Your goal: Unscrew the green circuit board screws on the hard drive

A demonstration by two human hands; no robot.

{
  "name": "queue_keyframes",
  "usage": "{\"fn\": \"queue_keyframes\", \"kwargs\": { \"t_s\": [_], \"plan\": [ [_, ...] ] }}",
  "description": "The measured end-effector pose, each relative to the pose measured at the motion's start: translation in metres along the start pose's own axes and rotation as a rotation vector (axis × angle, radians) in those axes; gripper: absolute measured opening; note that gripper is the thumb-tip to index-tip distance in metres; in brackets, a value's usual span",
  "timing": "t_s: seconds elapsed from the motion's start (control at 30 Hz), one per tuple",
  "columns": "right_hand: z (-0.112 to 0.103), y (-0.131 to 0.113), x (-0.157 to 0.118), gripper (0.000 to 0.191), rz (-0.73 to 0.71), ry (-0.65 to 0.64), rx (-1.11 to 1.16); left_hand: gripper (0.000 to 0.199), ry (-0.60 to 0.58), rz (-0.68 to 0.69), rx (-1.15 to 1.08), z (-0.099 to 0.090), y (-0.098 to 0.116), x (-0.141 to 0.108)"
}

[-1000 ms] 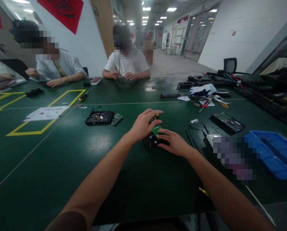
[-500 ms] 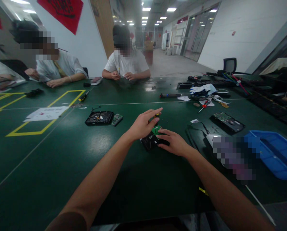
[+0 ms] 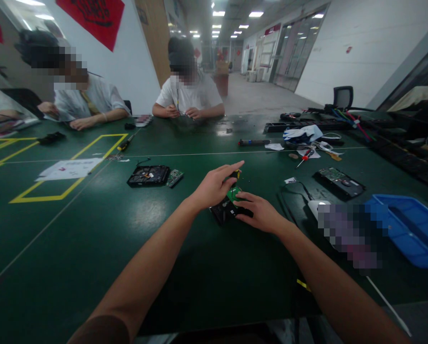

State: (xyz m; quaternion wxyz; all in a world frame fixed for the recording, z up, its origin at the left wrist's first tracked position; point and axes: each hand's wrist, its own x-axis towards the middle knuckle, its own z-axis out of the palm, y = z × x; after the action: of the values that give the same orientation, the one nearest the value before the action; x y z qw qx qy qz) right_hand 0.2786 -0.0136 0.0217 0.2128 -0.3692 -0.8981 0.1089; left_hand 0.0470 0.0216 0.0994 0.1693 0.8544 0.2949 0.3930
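A black hard drive (image 3: 221, 211) with a green circuit board (image 3: 234, 192) lies on the table in front of me. My left hand (image 3: 216, 185) is closed on the yellow-and-black handle of a screwdriver (image 3: 237, 175), which stands upright over the board. Its index finger stretches out past the top of the handle; the screwdriver's tip cannot be made out. From the right side, my right hand (image 3: 259, 210) grips the hard drive, fingers along its edge and over part of the board. Both hands cover portions of the drive.
An opened hard drive (image 3: 148, 175) and a loose circuit board (image 3: 174, 178) lie to the left. On the right are another hard drive (image 3: 339, 182), a blue tray (image 3: 411, 229) and a red-handled screwdriver (image 3: 305, 156). Two co-workers sit across the table (image 3: 92, 248); a third is partly visible.
My left hand has shifted very slightly to the right, and more of the yellow handle shows between its fingers. My right hand and the hard drive have stayed in place.
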Motion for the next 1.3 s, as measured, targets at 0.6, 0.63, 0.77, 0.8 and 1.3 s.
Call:
{"fn": "queue_keyframes", "kwargs": {
  "t_s": [0.6, 0.63, 0.77, 0.8, 1.3],
  "plan": [
    [-0.0002, -0.0003, -0.0004, 0.041, -0.003, 0.020, 0.016, 0.050, 0.032, -0.043, -0.045, -0.0008, 0.0022, 0.0005],
    [-0.0002, -0.0004, -0.0004, 0.041, -0.002, 0.021, 0.016, 0.052, 0.010, -0.037, -0.078, -0.0010, 0.0012, 0.0002],
    [-0.0006, -0.0010, -0.0003, 0.039, -0.001, 0.008, -0.004, 0.055, -0.036, -0.044, -0.187, -0.0002, -0.0038, -0.0006],
    [-0.0007, -0.0011, -0.0003, 0.039, 0.000, 0.003, -0.013, 0.053, -0.015, -0.046, -0.166, 0.0002, -0.0042, -0.0005],
    [-0.0019, -0.0029, 0.0008, 0.039, 0.007, -0.004, -0.031, 0.033, 0.124, -0.075, -0.015, 0.0039, -0.0017, -0.0004]
  ]
}}
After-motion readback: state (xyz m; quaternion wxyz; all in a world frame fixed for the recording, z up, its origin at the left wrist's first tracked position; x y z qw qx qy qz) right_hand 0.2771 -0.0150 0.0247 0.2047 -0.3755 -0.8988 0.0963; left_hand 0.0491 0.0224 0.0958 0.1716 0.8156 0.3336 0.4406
